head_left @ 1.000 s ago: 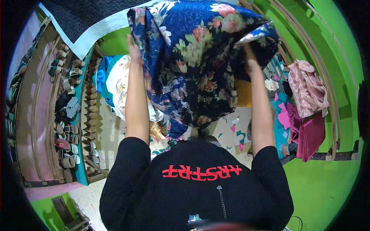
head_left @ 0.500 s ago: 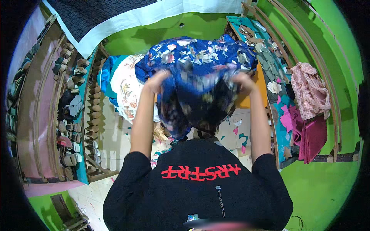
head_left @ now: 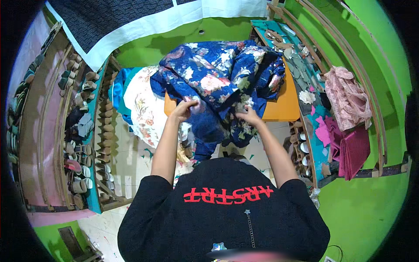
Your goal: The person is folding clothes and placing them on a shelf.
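Note:
A large blue floral fabric [head_left: 211,83] with white and pink flowers lies heaped and rumpled over an orange table [head_left: 283,105]. Its near part droops past the table's front edge towards me. My left hand [head_left: 184,111] is closed on a fold at the left of this drooping part. Opposite it, my right hand [head_left: 249,115] grips the cloth on the right, its fingers partly lost against the pattern. Just left of the blue heap hangs a white floral fabric [head_left: 144,111], with teal fabric [head_left: 118,94] beside it.
Shelves of shoes [head_left: 80,148] stand along the left. On the right, a teal-topped bench [head_left: 312,122] carries grey scraps, pink lace cloth [head_left: 347,98] and folded magenta cloth [head_left: 352,153]. Scraps litter the tiled floor [head_left: 124,150].
Both hands have come down towards me and closer together, bringing the near part of the blue fabric lower. More of the orange table shows at the right.

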### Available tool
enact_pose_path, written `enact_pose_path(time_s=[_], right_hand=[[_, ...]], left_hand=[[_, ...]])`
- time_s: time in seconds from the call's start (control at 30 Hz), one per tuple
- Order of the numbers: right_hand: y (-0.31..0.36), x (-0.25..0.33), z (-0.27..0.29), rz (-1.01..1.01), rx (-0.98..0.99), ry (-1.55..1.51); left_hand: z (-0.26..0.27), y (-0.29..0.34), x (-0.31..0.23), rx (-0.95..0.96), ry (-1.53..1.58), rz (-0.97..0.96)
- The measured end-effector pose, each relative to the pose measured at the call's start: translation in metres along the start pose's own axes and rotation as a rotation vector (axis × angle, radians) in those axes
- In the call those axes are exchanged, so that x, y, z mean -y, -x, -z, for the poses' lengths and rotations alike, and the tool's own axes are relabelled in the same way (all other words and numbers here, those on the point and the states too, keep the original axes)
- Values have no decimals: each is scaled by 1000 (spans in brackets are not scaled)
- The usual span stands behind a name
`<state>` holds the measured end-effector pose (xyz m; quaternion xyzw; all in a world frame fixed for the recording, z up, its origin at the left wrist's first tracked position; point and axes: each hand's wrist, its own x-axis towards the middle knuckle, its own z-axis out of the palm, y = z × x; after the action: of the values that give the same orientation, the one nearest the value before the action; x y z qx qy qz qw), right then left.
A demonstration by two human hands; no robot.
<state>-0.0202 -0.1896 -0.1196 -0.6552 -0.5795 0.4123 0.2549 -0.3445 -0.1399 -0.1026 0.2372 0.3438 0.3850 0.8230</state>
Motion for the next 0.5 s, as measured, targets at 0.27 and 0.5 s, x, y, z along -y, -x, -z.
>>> enact_pose_path(time_s=[0.27, 0.5], right_hand=[[6, -20, -3, -32, -401, 441], [-18, -22, 139, -225, -393, -243]], left_hand=[[-28, 16, -63, -459, -268, -119], [64, 57, -115, -666, -522, -143]])
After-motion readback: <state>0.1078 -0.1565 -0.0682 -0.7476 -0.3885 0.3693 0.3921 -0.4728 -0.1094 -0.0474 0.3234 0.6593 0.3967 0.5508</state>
